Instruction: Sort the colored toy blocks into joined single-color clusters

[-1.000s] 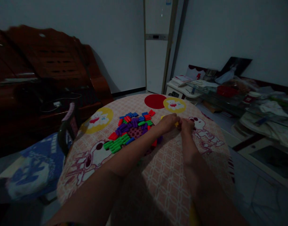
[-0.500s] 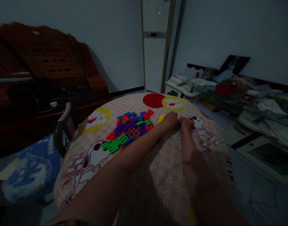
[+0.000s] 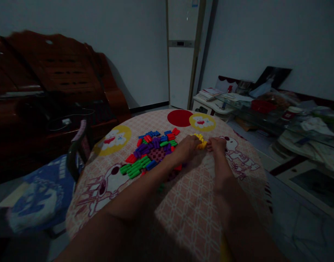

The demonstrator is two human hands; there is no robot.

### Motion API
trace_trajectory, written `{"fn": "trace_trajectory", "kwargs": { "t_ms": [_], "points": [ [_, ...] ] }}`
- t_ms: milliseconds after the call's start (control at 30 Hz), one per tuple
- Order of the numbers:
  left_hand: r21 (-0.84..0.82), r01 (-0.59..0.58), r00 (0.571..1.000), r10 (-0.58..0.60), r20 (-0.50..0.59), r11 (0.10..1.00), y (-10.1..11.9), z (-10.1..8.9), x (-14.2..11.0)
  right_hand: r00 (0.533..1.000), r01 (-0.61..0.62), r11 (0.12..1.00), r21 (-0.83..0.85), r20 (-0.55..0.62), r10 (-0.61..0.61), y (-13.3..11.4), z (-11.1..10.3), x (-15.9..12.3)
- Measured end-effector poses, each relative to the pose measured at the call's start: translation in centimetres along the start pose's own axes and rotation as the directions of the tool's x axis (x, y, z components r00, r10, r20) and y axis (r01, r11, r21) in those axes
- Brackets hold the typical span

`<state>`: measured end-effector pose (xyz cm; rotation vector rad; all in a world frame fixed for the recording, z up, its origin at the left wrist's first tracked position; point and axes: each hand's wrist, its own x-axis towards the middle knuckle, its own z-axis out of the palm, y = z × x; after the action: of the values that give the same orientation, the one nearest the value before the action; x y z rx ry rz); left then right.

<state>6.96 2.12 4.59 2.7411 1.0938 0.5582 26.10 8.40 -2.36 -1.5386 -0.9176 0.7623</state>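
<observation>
A cluster of yellow plastic building blocks (image 3: 201, 141) lies on the patterned tablecloth between my hands. My left hand (image 3: 189, 146) is closed at its left side, fingers on the yellow pieces. Just right of the cluster, my right hand (image 3: 217, 145) has its fingers pressed together; whatever they may hold is too small and dark to make out. Left of my left hand spreads a heap of blocks, with green blocks (image 3: 135, 168), purple blocks (image 3: 145, 148), red and blue ones. My left forearm covers part of the heap.
The round table (image 3: 189, 218) wears a pink cloth printed with bears. A chair (image 3: 79, 145) with a blue cushion stands at its left. A wooden bench (image 3: 60, 72) is behind, and a cluttered glass-topped cabinet (image 3: 265, 109) stands to the right.
My left hand has drawn back to the left and apart from the right hand, and the yellow blocks now show between them. The view has tilted slightly. My right hand stays about in place.
</observation>
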Motion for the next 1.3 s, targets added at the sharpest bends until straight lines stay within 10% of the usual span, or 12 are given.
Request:
{"fn": "trace_trajectory", "kwargs": {
  "t_ms": [200, 500, 900, 1167, 1300],
  "points": [
    [-0.262, -0.175, 0.962, 0.221, 0.158, 0.949, 5.3, 4.6, -6.4, 0.983, -0.044, 0.993, -0.11, 0.175, 0.062, -1.4, -1.2, -0.8],
    [-0.259, -0.149, 0.969, 0.193, 0.155, 0.954, 5.2, 6.4, -6.7, 0.921, 0.007, 0.973, -0.232, 0.381, 0.084, -2.6, -4.3, -0.9],
    [-0.261, -0.136, 0.968, 0.184, 0.172, 0.956, 5.0, 6.6, -6.5, 0.672, 0.196, 0.876, -0.441, 0.711, 0.208, -3.9, -1.5, -3.0],
    [-0.28, -0.131, 0.971, 0.181, 0.16, 0.951, 4.9, 6.9, -6.6, 0.702, 0.113, 0.889, -0.444, 0.669, 0.245, -4.4, -2.2, -3.0],
    [-0.281, -0.141, 0.969, 0.19, 0.158, 0.949, 4.8, 6.8, -6.6, 0.839, 0.101, 0.919, -0.38, 0.529, 0.127, -4.4, -4.3, -1.9]
  ]
}}
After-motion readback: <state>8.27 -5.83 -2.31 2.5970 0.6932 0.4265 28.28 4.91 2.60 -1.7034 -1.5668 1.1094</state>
